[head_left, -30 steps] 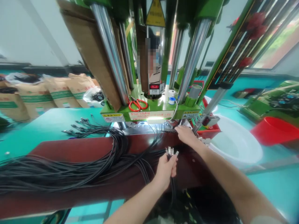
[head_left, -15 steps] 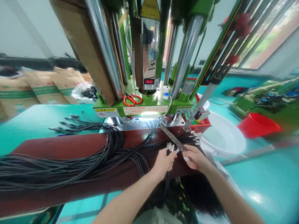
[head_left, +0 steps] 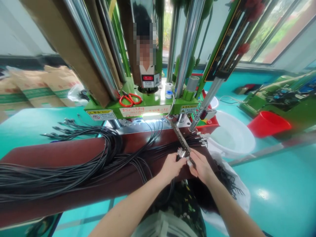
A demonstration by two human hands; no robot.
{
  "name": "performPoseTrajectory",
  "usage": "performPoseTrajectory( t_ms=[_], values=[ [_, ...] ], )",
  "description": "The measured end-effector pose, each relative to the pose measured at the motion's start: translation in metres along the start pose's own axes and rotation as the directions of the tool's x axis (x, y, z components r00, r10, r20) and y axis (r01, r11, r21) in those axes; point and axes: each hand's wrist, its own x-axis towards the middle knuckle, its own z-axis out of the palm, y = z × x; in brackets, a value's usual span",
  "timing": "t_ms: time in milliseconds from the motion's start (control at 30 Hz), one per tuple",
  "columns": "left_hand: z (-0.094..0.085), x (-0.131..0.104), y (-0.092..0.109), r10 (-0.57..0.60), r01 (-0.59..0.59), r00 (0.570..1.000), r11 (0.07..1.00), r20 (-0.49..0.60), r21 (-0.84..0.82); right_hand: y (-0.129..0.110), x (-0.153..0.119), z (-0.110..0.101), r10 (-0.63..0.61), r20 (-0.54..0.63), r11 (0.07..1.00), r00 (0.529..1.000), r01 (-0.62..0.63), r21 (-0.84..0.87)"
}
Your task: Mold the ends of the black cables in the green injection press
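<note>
My left hand is closed on a small bunch of black cables with metal connector ends, which stick up beside its thumb. My right hand grips the near end of a long metal mold bar. The bar slants away toward the metal plate under the green machine. Both hands are nearly touching near the bar's lower end. A large bundle of black cables lies over the brown table to the left. More cables with pale ends lie just beyond my right hand.
Red-handled scissors and a blue-and-white tape roll rest on the green machine. On the right are a red bin, a white tub and a red bucket. Paper sacks stand at the far left.
The camera view has shifted. My right hand has come closer to my left hand, and the metal bar is now angled more steeply, with its near end beside the cable connectors.
</note>
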Motion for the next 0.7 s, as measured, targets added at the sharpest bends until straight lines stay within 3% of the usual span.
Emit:
performPoseTrajectory(
  t_ms=[500,700],
  values=[
    [-0.0007,0.0019,-0.0016,0.016,-0.015,1.000,1.000,-0.027,0.023,0.0014,-0.0014,0.0001,0.017,-0.030,0.999,0.999,-0.019,-0.049],
    [-0.0035,-0.0004,-0.0056,0.022,-0.023,1.000,1.000,-0.012,-0.010,0.0002,-0.0065,0.0048,-0.029,-0.057,0.954,0.998,0.011,-0.298]
  ],
)
